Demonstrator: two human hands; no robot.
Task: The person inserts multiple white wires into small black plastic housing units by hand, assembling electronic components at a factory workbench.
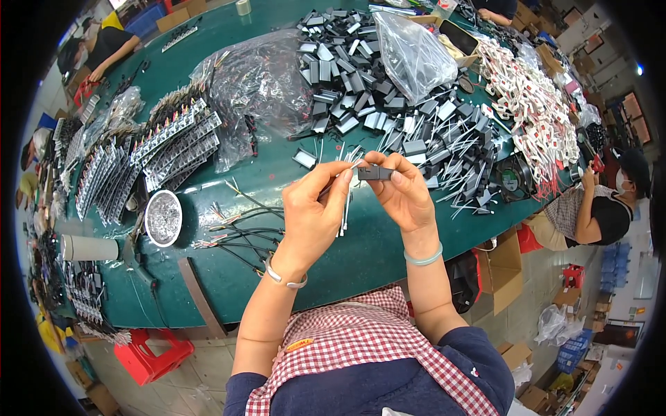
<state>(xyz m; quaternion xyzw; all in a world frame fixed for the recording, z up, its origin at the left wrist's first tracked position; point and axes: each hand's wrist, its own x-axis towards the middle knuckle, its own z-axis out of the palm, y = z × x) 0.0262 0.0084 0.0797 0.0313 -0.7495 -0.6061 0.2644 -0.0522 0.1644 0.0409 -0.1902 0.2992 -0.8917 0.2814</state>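
Above the green table, my right hand grips a small black plastic housing between thumb and fingers. My left hand is closed in a pinch at the housing's left end, on a thin pale strip or wire too small to make out fully. Below the hands, several thin white ties lie on the table. Black cables with stripped, coloured ends lie beside my left hand. Beyond my hands, a loose dark housing piece rests apart from the large pile of black housings.
Left are stacked circuit-board strips, a metal bowl, a white cylinder and a soldering iron. Clear plastic bags lie behind. Right are housings with white ties and white corded parts. Other people work around the table.
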